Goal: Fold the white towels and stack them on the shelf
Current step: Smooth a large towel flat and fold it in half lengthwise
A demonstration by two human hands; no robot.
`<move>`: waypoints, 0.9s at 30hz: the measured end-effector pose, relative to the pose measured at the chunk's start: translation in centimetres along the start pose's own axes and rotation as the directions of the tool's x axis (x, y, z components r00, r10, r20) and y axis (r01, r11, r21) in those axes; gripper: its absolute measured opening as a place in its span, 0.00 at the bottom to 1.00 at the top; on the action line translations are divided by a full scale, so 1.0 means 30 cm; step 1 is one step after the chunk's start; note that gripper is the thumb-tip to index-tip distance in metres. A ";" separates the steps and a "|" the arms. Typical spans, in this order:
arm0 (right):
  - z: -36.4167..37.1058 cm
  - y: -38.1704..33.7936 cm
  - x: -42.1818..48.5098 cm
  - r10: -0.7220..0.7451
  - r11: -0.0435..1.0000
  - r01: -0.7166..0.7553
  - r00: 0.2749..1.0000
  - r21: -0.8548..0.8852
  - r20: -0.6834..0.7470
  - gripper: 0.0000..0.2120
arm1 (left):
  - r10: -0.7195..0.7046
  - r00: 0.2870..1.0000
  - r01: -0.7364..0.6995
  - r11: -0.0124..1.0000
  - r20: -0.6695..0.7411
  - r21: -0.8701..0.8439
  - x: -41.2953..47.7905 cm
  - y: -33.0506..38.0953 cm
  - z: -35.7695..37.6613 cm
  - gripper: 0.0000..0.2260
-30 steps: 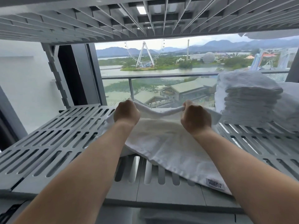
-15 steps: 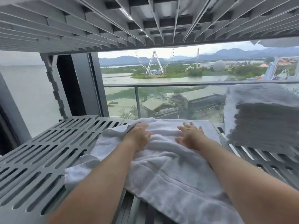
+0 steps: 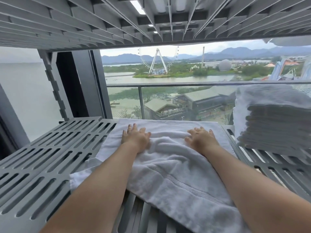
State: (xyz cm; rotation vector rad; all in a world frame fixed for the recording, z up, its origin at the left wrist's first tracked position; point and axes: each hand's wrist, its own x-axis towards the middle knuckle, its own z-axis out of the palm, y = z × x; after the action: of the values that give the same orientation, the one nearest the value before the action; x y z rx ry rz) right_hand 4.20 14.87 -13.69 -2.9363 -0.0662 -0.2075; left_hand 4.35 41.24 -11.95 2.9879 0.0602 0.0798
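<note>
The soft white cloth towel [image 3: 168, 165] is lying on the grey plastic shelf with long slots [image 3: 50, 157]. It is sitting in the middle part of the shelf and stretching from the back edge toward me. Its far half is lying quite flat. Its near half is bunching up in soft wrinkles between my arms, and its near end is spreading over the slots close to me.

I am pressing my left hand [image 3: 135, 137] flat on the far left part of the towel, with the fingers straight and a little spread. I am pressing my right hand [image 3: 201, 139] flat on the far right part in the same way. My two hands are well apart, and a bumpy fold of towel is sitting between them. Both hands are lying open on top of the cloth.

To the right, a tall stack of folded white towels [image 3: 272, 121] is sitting on the same shelf, with one towel draping over its top. It is near the flat towel, but I cannot tell if they are touching.

Above me, the grey ribbed underside of another shelf [image 3: 84, 22] is filling the top of the view. Behind the shelf, a big glass window [image 3: 124, 98] is showing a metal balcony rail [image 3: 168, 84], water, roofs, hills and a big white wheel ride [image 3: 158, 63].
</note>
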 end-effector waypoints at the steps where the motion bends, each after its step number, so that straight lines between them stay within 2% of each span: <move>1: -0.010 -0.016 -0.011 0.005 1.000 -0.005 1.000 0.003 -0.020 0.22 | 0.009 1.000 -0.009 1.000 0.010 -0.010 -0.011 0.004 -0.002 0.27; 4: -0.041 -0.073 -0.060 0.024 0.999 -0.020 0.995 0.036 -0.093 0.18 | 0.036 0.997 -0.034 0.999 0.062 -0.026 -0.053 0.009 -0.013 0.28; 7: -0.071 -0.142 -0.132 0.013 1.000 -0.010 0.972 0.015 -0.235 0.15 | 0.041 0.995 -0.042 0.999 0.094 0.010 -0.104 -0.006 -0.013 0.29; 11: -0.065 -0.220 -0.268 -0.078 0.996 0.051 0.870 -0.070 -0.487 0.10 | 0.041 0.983 -0.048 0.998 0.177 0.031 -0.176 -0.037 -0.018 0.31; 13: -0.052 -0.243 -0.337 -0.132 0.991 0.101 0.826 -0.086 -0.547 0.08 | 0.009 0.980 -0.017 0.999 0.198 0.037 -0.213 -0.042 -0.034 0.33; 15: -0.047 -0.263 -0.394 -0.165 0.986 0.139 0.832 -0.089 -0.530 0.08 | -0.009 0.976 -0.006 0.997 0.216 0.071 -0.255 -0.039 -0.047 0.35; 18: -0.054 -0.305 -0.452 -0.093 0.995 0.102 0.892 -0.003 -0.442 0.10 | -0.009 0.968 -0.013 0.996 0.252 0.084 -0.312 -0.034 -0.056 0.37; 21: -0.046 -0.337 -0.492 0.009 1.000 -0.002 0.962 0.028 -0.273 0.14 | -0.045 0.953 0.015 0.995 0.299 0.104 -0.369 -0.030 -0.074 0.38; 24: -0.026 -0.345 -0.543 0.123 0.987 -0.109 0.985 0.115 -0.120 0.20 | -0.098 0.939 0.063 0.991 0.330 0.115 -0.431 -0.027 -0.090 0.40; 27: -0.012 -0.337 -0.590 0.085 0.988 -0.082 0.996 0.128 -0.019 0.27 | -0.117 0.913 0.071 0.989 0.391 0.132 -0.492 -0.016 -0.105 0.45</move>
State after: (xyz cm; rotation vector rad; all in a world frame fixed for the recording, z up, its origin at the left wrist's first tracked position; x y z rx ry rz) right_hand -13.95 24.17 -13.94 -2.8020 0.0450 -0.2179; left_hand -10.57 41.52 -9.65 3.0414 0.1664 -0.5620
